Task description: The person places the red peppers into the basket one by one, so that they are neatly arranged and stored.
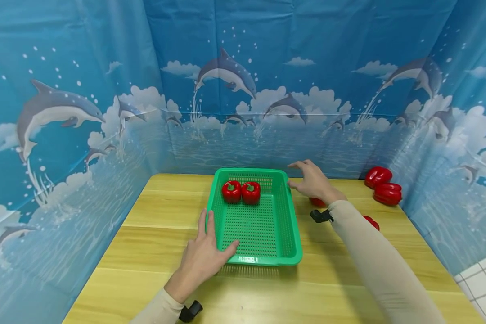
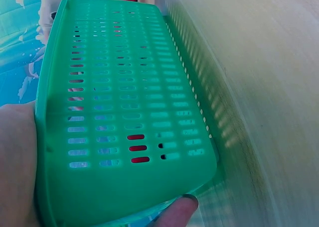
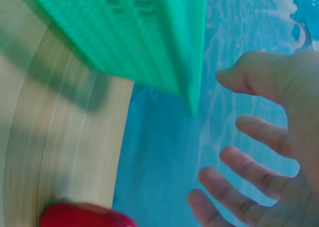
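A green slotted plastic basket [image 1: 249,231] stands on the wooden table, with two red bell peppers [image 1: 231,191] side by side near its far left corner. Over the basket's near left corner lies my left hand [image 1: 204,252]. Its fingers are straight and spread along the left rim, while the thumb reaches across the corner. In the left wrist view, a fingertip [image 2: 182,209] shows low at the basket wall. Just off the far right rim, my right hand [image 1: 313,182] hovers with fingers spread, a gap between thumb and rim in the right wrist view. It holds nothing.
Under the right forearm, a red pepper [image 1: 317,202] is partly hidden; another pepper [image 1: 371,222] peeks out beside the sleeve. Two more peppers [image 1: 382,184] lie at the table's far right corner. A blue dolphin-print curtain [image 1: 243,135] encloses the back and sides.
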The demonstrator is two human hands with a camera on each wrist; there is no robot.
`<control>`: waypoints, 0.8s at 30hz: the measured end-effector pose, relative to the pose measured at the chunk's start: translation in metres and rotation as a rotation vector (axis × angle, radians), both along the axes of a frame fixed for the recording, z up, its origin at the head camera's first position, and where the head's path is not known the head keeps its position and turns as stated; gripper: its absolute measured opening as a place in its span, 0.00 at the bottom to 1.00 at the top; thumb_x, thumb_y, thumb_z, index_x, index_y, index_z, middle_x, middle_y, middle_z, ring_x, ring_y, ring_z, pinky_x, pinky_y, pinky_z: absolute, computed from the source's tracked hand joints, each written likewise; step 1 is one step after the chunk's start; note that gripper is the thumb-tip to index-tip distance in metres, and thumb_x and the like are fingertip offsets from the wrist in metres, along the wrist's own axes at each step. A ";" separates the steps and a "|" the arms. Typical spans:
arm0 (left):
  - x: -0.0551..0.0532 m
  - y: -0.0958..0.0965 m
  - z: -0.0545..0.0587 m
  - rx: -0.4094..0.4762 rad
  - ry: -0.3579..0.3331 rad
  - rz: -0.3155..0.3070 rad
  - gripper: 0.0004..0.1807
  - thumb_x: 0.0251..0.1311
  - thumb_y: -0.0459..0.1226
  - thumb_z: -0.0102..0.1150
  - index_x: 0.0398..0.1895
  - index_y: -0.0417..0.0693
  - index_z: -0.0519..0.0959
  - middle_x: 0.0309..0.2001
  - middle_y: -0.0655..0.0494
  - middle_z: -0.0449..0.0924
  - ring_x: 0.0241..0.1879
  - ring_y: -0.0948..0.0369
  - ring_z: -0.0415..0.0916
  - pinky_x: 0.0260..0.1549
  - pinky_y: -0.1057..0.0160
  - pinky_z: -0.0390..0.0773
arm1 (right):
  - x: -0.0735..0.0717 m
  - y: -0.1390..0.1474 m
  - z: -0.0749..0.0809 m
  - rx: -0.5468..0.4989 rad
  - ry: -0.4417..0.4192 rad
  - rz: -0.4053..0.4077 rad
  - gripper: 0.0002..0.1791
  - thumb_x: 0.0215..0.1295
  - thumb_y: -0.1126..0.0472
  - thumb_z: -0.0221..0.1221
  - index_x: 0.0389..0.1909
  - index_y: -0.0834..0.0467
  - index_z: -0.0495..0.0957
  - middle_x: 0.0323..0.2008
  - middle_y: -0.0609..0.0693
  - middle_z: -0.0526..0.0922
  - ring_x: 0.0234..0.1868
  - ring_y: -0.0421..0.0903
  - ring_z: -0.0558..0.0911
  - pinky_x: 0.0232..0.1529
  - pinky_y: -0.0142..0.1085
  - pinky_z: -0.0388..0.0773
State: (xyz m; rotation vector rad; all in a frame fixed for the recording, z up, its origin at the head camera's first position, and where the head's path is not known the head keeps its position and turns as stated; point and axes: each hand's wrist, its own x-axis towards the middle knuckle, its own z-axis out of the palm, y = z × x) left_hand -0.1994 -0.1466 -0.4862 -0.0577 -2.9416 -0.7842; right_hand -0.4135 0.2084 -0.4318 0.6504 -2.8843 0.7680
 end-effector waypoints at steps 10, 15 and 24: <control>0.000 -0.001 0.000 -0.002 -0.009 -0.003 0.68 0.75 0.72 0.64 0.98 0.39 0.45 0.99 0.43 0.37 0.13 0.59 0.62 0.13 0.62 0.66 | -0.004 0.036 -0.012 0.004 -0.027 -0.039 0.37 0.82 0.50 0.72 0.85 0.60 0.76 0.80 0.74 0.71 0.78 0.78 0.74 0.77 0.79 0.72; 0.001 -0.001 0.000 -0.005 -0.008 -0.005 0.68 0.75 0.72 0.64 0.98 0.39 0.45 0.99 0.42 0.37 0.13 0.60 0.62 0.13 0.62 0.65 | -0.003 0.054 -0.022 0.013 -0.054 -0.068 0.40 0.81 0.49 0.73 0.85 0.60 0.74 0.82 0.76 0.67 0.81 0.81 0.67 0.80 0.82 0.66; 0.000 -0.001 0.000 -0.014 0.012 -0.008 0.68 0.75 0.72 0.64 0.98 0.38 0.45 0.99 0.41 0.38 0.12 0.61 0.61 0.12 0.63 0.65 | -0.006 0.075 -0.042 0.014 -0.130 -0.122 0.45 0.78 0.46 0.76 0.87 0.61 0.71 0.83 0.79 0.63 0.79 0.80 0.67 0.74 0.79 0.76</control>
